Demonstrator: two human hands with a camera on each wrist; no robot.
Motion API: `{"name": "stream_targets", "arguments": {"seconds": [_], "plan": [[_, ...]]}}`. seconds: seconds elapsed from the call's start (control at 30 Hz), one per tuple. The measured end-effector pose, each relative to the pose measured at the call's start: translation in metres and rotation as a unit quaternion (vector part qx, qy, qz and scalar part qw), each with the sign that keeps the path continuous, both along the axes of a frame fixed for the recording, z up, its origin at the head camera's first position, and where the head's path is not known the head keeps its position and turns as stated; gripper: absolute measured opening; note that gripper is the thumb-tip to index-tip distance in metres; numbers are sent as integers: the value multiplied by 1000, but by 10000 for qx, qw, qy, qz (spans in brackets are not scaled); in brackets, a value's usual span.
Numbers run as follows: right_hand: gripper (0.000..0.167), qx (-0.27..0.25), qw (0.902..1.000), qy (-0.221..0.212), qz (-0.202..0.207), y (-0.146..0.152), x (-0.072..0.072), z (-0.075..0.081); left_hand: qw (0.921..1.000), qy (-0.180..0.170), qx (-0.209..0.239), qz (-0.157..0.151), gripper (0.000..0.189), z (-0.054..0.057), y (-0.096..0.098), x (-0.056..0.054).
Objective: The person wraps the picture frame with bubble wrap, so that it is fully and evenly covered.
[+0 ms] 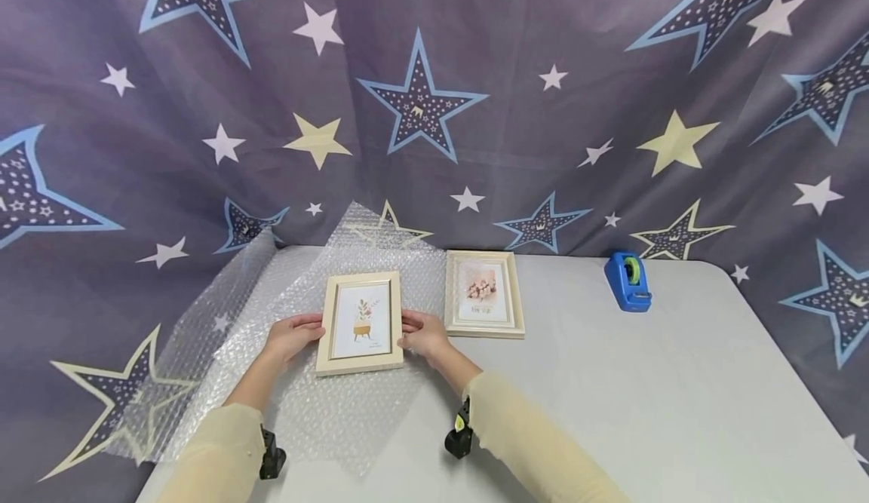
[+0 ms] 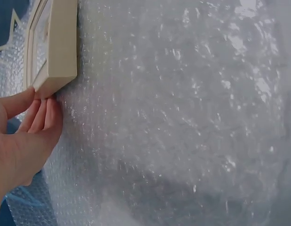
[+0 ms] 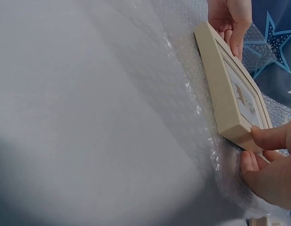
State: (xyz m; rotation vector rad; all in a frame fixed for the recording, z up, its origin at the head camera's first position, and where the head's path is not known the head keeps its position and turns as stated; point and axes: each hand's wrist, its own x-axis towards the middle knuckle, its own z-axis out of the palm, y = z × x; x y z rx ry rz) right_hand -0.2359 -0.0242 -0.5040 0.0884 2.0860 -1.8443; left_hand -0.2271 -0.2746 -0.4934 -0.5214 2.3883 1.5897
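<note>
Presently uncovered: frame (image 1: 361, 320).
Sides are gripped by left hand (image 1: 292, 336) and right hand (image 1: 424, 333); wrap (image 1: 339, 427) is spread beneath, not yet folded over.

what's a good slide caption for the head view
Left hand and right hand grip a frame over bubble wrap, with a second frame and tape dispenser to the right.

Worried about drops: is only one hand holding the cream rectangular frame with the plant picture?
No, the left hand and right hand grip opposite sides of that frame.
</note>
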Motion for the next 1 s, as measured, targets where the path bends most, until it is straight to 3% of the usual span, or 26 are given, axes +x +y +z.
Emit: {"name": "stream_targets", "arguments": {"seconds": [0.37, 1.0], "plan": [[63, -308, 9995, -52, -97, 2, 2, -4, 9994, 78, 96, 313, 47, -1, 9, 1], [56, -1, 9997, -35, -256, 1, 2, -4, 9998, 86, -67, 143, 46, 2, 7, 0]]}}
